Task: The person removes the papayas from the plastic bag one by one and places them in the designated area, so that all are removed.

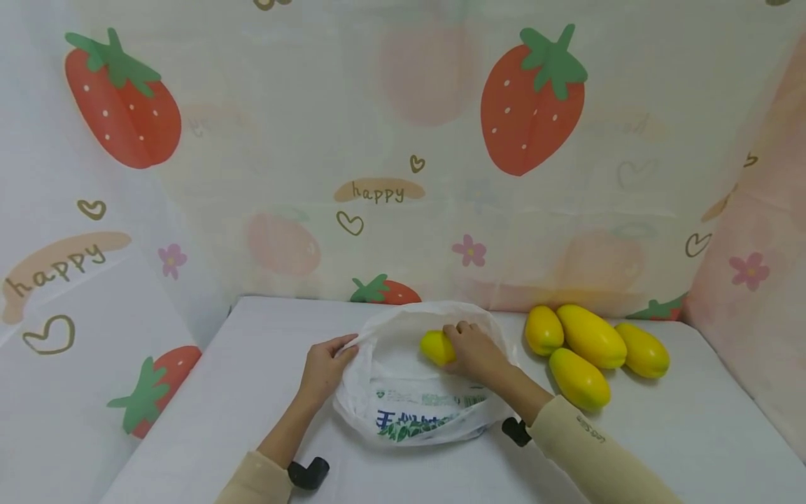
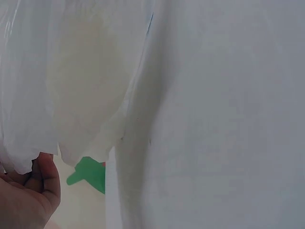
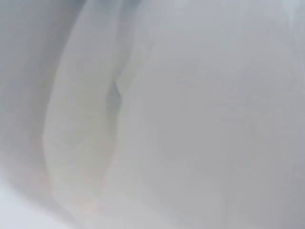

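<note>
A white plastic bag point(image 1: 354, 402) with green and blue print lies on the table, its mouth spread wide. My left hand point(image 1: 324, 369) pinches the bag's left rim between thumb and fingers. In the left wrist view, that hand point(image 2: 26, 202) shows at the lower left beside hanging bag film point(image 2: 90, 86). Inside the bag's mouth, my right hand point(image 1: 477, 355) grips a yellow mango point(image 1: 433, 347) by its right end. White bag film point(image 3: 205, 124) fills the right wrist view, where neither hand nor mango can be made out.
Several yellow mangoes point(image 1: 590, 337) sit in a cluster on the white table point(image 1: 264, 357), right of the bag. A strawberry-patterned cloth point(image 1: 434, 140) stands behind the table and along both sides.
</note>
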A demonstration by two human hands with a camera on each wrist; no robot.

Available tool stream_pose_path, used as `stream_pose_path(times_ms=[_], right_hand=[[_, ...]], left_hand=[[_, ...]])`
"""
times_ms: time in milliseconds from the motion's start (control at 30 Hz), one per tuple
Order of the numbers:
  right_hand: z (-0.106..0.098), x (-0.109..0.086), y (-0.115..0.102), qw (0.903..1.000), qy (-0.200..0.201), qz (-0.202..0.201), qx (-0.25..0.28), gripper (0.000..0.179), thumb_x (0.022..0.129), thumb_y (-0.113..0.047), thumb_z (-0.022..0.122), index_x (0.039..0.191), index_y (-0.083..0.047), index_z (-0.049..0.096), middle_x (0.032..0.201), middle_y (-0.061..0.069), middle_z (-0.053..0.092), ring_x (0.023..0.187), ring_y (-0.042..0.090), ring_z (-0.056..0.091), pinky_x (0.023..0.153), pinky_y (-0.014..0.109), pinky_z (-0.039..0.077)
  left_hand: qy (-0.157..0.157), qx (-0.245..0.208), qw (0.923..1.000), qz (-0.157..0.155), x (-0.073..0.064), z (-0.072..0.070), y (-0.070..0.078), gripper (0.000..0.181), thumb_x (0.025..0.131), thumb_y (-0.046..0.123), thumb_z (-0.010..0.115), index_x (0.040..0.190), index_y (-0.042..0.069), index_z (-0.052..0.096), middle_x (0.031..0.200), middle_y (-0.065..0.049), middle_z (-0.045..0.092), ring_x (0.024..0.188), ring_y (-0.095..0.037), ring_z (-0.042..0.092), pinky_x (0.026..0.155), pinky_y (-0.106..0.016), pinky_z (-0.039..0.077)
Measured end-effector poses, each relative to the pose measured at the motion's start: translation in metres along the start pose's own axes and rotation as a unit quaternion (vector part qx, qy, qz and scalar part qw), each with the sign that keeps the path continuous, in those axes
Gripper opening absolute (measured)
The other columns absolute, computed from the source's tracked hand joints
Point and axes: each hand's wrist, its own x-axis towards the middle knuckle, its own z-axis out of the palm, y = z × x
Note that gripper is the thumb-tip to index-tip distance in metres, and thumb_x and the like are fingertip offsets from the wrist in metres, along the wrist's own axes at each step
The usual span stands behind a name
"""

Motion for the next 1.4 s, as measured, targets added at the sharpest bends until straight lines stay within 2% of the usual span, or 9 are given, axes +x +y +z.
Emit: stream_pose_path(times_ms=[233,467,667,1100,1400], right_hand=[[-0.007,-0.003,-0.002,0.9998,0.015,-0.011,-0.004,0.063,0.080,-0.025,0.080,0.133,-0.008,0.051,0.119,0.013,0.058,0.102,0.027,0.051,0.099,0.041,0.051],[-0.006,-0.010,0.000,0.9999,0.009,-0.014,0.002,0.064,0.080,-0.027,0.080,0.133,-0.007,0.052,0.121,0.013,0.059,0.103,0.026,0.053,0.100,0.040,0.051],[-0.006,-0.014,0.001,0.9994,0.021,-0.026,0.011,0.062,0.079,-0.027,0.081,0.131,-0.007,0.053,0.120,0.013,0.059,0.103,0.026,0.054,0.099,0.040,0.051],[-0.020,-0.026,0.002,0.9968,0.023,-0.044,0.062,0.063,0.078,-0.026,0.081,0.131,-0.008,0.052,0.124,0.013,0.060,0.105,0.026,0.055,0.100,0.043,0.052],[-0.030,-0.030,0.001,0.9964,0.013,-0.020,0.082,0.064,0.079,-0.028,0.081,0.133,-0.011,0.052,0.127,0.012,0.058,0.106,0.024,0.055,0.102,0.045,0.052]], left_hand=[[0.013,0.007,0.9998,0.015,0.005,-0.003,0.007,0.031,0.093,0.014,0.062,0.121,0.001,0.067,0.124,-0.017,0.067,0.119,-0.033,0.062,0.102,-0.048,0.050],[-0.001,0.009,0.9999,-0.009,0.002,-0.001,0.004,0.031,0.093,0.014,0.063,0.122,0.002,0.067,0.127,-0.016,0.065,0.124,-0.033,0.059,0.105,-0.047,0.048],[0.008,0.006,1.0000,0.001,0.002,0.000,0.004,0.031,0.093,0.015,0.063,0.121,0.002,0.067,0.126,-0.017,0.066,0.121,-0.033,0.060,0.102,-0.047,0.050],[0.000,0.013,0.9999,-0.003,0.002,0.003,0.002,0.031,0.093,0.014,0.063,0.122,0.001,0.066,0.127,-0.018,0.066,0.123,-0.034,0.059,0.105,-0.047,0.048],[0.004,-0.001,0.9999,-0.012,0.003,-0.001,0.002,0.031,0.094,0.016,0.062,0.122,0.003,0.067,0.125,-0.017,0.067,0.111,-0.030,0.066,0.093,-0.040,0.056]])
